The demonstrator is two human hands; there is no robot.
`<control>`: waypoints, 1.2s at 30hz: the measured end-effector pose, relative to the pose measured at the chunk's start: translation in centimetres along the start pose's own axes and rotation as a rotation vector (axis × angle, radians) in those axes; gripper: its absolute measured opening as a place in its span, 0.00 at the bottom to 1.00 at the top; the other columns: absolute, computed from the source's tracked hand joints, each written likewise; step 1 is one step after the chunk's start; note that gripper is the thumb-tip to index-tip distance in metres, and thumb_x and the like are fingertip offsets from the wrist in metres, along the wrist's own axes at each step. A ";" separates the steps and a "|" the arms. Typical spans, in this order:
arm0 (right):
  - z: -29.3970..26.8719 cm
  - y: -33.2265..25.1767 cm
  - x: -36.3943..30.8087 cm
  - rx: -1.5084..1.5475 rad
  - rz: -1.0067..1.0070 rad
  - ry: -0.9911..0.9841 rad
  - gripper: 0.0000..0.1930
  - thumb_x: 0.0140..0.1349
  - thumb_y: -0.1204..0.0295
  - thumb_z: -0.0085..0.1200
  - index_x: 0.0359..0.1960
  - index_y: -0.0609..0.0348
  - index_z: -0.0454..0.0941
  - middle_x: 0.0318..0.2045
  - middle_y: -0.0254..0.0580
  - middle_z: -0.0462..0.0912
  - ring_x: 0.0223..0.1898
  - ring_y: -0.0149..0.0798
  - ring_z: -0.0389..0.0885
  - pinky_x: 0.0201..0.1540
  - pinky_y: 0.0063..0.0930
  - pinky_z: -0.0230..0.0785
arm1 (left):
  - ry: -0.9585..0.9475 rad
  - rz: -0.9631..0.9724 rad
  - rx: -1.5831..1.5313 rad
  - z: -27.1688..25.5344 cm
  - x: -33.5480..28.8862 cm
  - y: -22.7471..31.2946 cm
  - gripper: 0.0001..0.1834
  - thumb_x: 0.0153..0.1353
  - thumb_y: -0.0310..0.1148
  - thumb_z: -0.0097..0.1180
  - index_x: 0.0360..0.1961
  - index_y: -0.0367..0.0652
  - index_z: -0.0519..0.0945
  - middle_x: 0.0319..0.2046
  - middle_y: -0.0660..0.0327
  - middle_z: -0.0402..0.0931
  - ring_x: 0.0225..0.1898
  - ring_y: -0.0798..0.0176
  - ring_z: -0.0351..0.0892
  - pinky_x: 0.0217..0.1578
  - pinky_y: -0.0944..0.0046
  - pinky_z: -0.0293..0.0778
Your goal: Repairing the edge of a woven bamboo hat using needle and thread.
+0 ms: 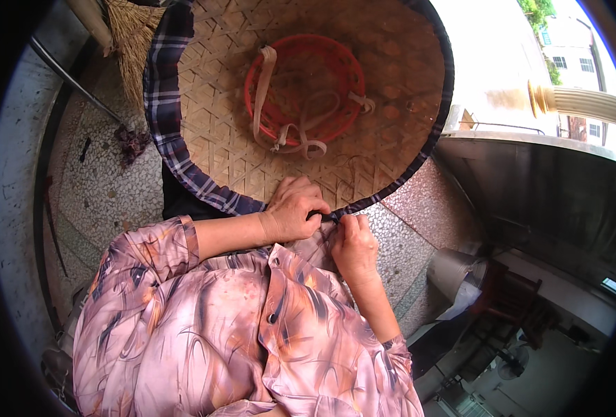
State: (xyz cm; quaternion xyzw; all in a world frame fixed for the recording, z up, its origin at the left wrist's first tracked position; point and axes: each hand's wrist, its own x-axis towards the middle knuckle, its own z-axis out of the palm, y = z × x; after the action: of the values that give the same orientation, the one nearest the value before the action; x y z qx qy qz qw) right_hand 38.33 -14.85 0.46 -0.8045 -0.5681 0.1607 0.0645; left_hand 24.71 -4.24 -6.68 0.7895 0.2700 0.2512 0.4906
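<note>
A large round woven bamboo basket (214, 83) tilts toward me, its rim wrapped in dark plaid cloth (162, 104). At the near rim my left hand (295, 212) is closed on the cloth edging, some fingers bent over onto the inside of the weave. Just to its right, my right hand (356, 249) pinches the same edging from below the rim. A short dark stretch of cloth shows between the two hands. Whether a small tool such as a needle is in the fingers, I cannot make out. Inside the basket sits a red plastic basket (353, 76) with pale fabric straps (263, 90).
A straw broom (124, 42) and a thin rod (72, 80) are at the upper left. Speckled stone floor (93, 187) surrounds me. To the right stand a dark low wall (530, 187), a metal bucket (454, 271) and a brown wooden chair (509, 292).
</note>
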 end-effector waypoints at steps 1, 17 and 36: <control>0.1 0.0 0.1 0.001 0.000 0.000 0.06 0.57 0.76 0.53 0.37 0.57 0.73 0.32 0.49 0.74 0.28 0.56 0.78 0.30 0.47 0.72 | -0.001 0.000 0.003 -0.1 0.0 0.0 0.08 0.42 0.31 0.58 0.26 0.49 0.84 0.28 0.67 0.76 0.41 0.61 0.73 0.47 0.58 0.62; -0.1 -0.5 1.0 -0.003 -0.060 0.035 0.05 0.55 0.79 0.53 0.33 0.59 0.74 0.31 0.49 0.76 0.25 0.54 0.79 0.26 0.44 0.72 | 0.024 0.009 -0.003 -0.2 0.5 -0.3 0.08 0.42 0.31 0.58 0.26 0.50 0.85 0.28 0.68 0.76 0.40 0.62 0.73 0.47 0.58 0.62; -1.8 -3.3 3.9 -0.183 -0.214 -0.167 0.05 0.50 0.74 0.56 0.27 0.60 0.75 0.31 0.49 0.78 0.26 0.50 0.81 0.27 0.39 0.75 | -0.078 0.117 0.126 -1.6 -1.9 0.3 0.12 0.42 0.31 0.58 0.30 0.53 0.87 0.33 0.68 0.74 0.46 0.62 0.71 0.49 0.57 0.63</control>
State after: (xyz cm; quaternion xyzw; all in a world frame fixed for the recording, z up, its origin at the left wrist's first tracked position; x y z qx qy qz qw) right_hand 37.20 -9.92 2.36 -0.7257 -0.6662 0.1670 -0.0397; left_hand 22.30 -4.63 -6.02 0.8424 0.2196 0.2311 0.4345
